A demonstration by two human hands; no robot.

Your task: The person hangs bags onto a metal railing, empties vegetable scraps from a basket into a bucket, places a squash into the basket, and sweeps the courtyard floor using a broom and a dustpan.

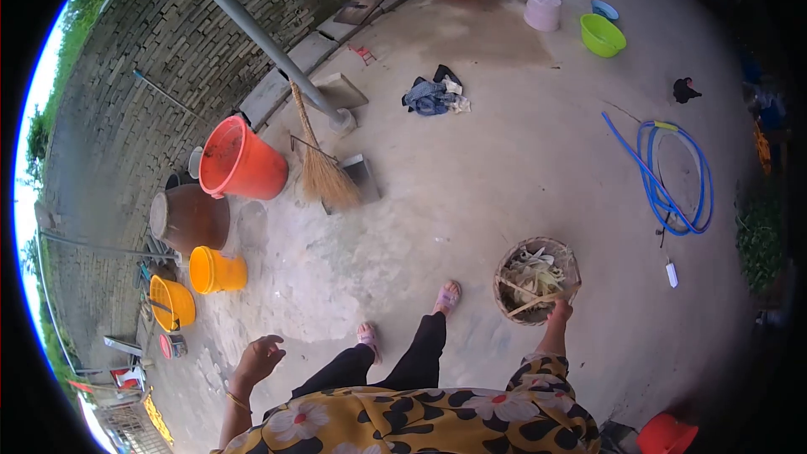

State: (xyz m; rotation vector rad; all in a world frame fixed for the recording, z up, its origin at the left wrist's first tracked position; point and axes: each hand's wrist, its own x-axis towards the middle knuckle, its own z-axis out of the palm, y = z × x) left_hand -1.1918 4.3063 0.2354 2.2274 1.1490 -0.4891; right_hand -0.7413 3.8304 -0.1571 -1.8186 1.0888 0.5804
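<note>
My right hand [559,312] is wrapped round the handle of a round woven basket [503,279], held out on my right side. Pale, leafy scraps [538,274] lie inside it; their exact kind is unclear. On the other side, my left hand [261,358] hangs in the air with nothing in it, its fingers loosely bent and partly apart. The nearest thing ahead of that hand is a yellow bucket [220,270], well out of touch.
A broom [324,172] and dustpan [361,179] lean by a grey pole [269,42]. Left stand a red bucket [265,170] and brown jar [197,214]. Clothes [430,97] lie on the concrete ahead. A coiled blue hose [651,170] and green basin [603,36] are right.
</note>
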